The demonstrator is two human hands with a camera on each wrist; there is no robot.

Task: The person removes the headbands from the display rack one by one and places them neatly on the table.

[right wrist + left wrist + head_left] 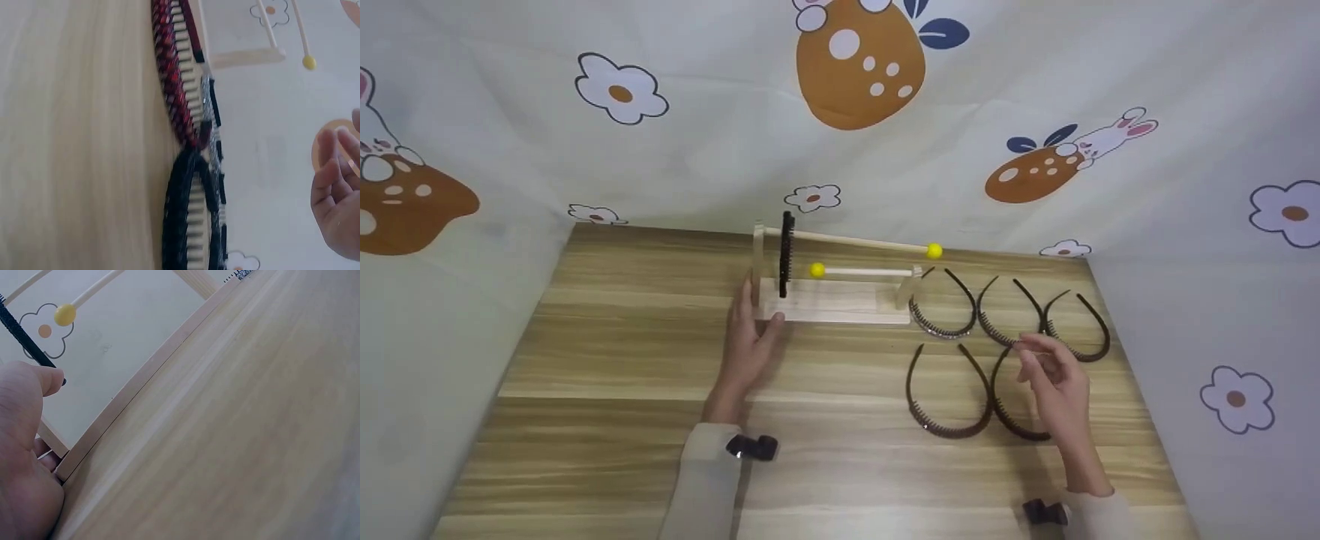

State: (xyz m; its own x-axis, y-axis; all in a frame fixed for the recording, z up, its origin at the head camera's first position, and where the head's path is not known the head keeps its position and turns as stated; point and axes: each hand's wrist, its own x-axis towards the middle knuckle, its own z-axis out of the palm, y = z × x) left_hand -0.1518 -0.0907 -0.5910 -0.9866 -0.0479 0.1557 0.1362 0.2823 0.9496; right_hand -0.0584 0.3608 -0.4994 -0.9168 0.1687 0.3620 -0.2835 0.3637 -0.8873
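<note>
My left hand (746, 345) holds the left end of a light wooden rack (840, 309), with the thumb in front and the other fingers behind the upright. A dark toothed headband (786, 255) hangs from the rack's long upper rod near that end. Yellow balls tip this rod and a shorter lower one. To the right lie several dark headbands on the table; the nearer left one (949, 433) looks red and glittery in the right wrist view. My right hand (1057, 386) hovers over the right-hand headbands, fingers loosely bent and holding nothing, partly covering the nearer right headband (1020, 429).
The wood-grain table (607, 427) carries the rack near its far edge. A pale cloth (720, 150) printed with flowers and rabbits rises behind and at both sides. In the far row, a silvery-edged headband (945, 332) lies close to the rack's right end.
</note>
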